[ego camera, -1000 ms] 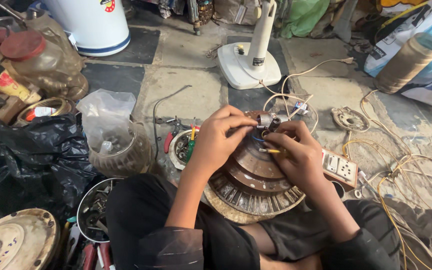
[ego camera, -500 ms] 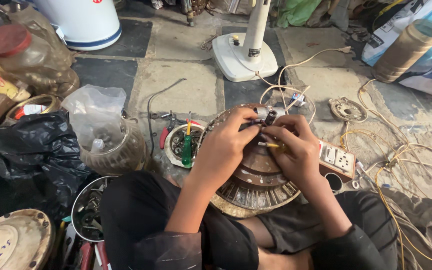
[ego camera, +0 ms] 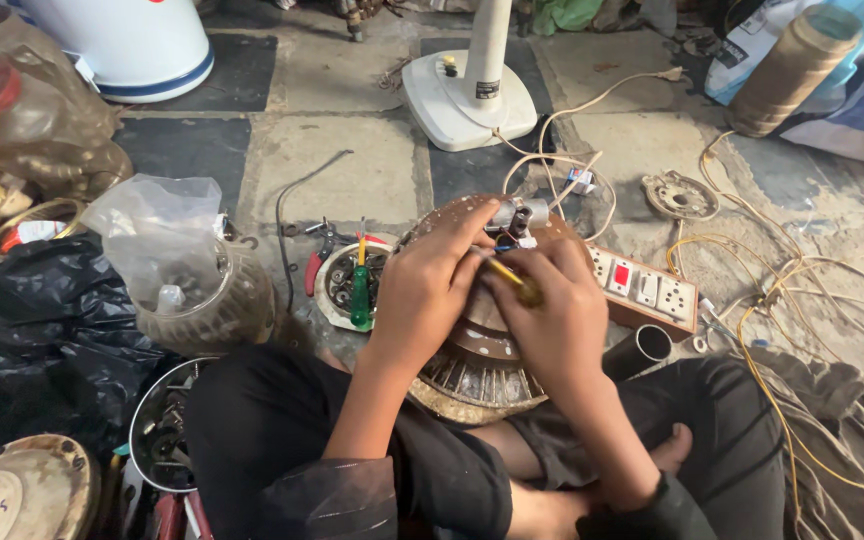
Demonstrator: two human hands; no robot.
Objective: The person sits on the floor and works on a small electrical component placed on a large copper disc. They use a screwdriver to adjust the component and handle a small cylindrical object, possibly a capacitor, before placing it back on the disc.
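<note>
Hands first: both are bunched up on the top end of a round ceiling fan motor (ego camera: 472, 370) that sits in the person's lap, tilted so its hub end points away toward 12 o'clock. Left hand (ego camera: 427, 285) is wrapped over the rim at about 10 o'clock on the motor, fingers curled and pressing on the brown casing, thumb reaching up toward the metal hub (ego camera: 517, 215). Right hand (ego camera: 552, 320) is closed around a small yellow-handled tool (ego camera: 512, 280), probably a screwdriver, though the tip is hidden behind the fingers so I can't say for sure.

The bit that matters: the tool's long axis runs from about 4 o'clock up to 10 o'clock, pointing in toward the spot just below the hub and the wire ends there. So the hub lies at roughly 12 o'clock from the right hand's grip, very near, and at about 1 o'clock from the left hand. The two hands are touching or as good as, and the right one is the closer to the wires.

Around it: a white switch board (ego camera: 642, 290) just beside the motor at 3 o'clock, a green-handled screwdriver (ego camera: 360, 290) in a round dish at 9 o'clock, and a white pedestal fan base (ego camera: 467, 95) well off at 12.
</note>
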